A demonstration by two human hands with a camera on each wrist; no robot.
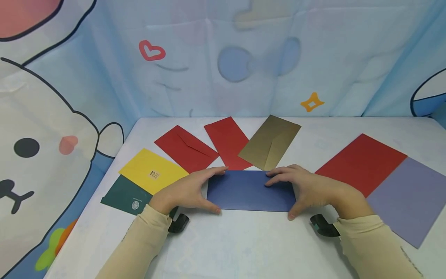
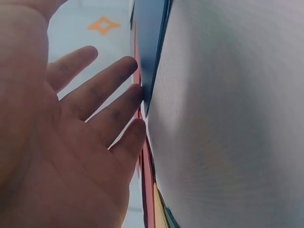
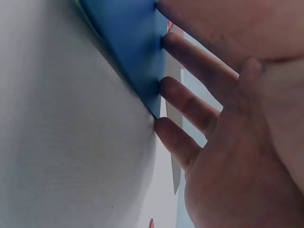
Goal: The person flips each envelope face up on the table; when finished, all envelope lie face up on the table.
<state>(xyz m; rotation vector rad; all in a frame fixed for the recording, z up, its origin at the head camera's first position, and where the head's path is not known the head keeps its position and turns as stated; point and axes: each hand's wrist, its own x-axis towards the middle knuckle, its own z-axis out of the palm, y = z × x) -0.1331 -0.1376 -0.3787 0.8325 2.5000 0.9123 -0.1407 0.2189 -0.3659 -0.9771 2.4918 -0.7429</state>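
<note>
A dark blue envelope (image 1: pixel 251 192) lies flat on the white table between both hands, its long side running left to right. At its left end is my left hand (image 1: pixel 195 190), fingers spread, thumb by the near left corner and fingertips by the far left corner. My right hand (image 1: pixel 310 190) spans the right end; its fingers reach over the far edge onto the blue surface, and the thumb sits by the near right corner. In the left wrist view the extended fingers (image 2: pixel 114 114) come up to the blue edge. The right wrist view shows loosely bent fingertips (image 3: pixel 167 86) against the envelope.
Behind the blue envelope lie two red envelopes (image 1: pixel 186 149) and a gold envelope (image 1: pixel 270 143). To the left, a yellow envelope (image 1: pixel 150 168) overlaps a dark green one (image 1: pixel 125 195). Rightward are a red sheet (image 1: pixel 362 164) and a lavender sheet (image 1: pixel 412 201). A printed curtain (image 1: pixel 209 93) hangs behind.
</note>
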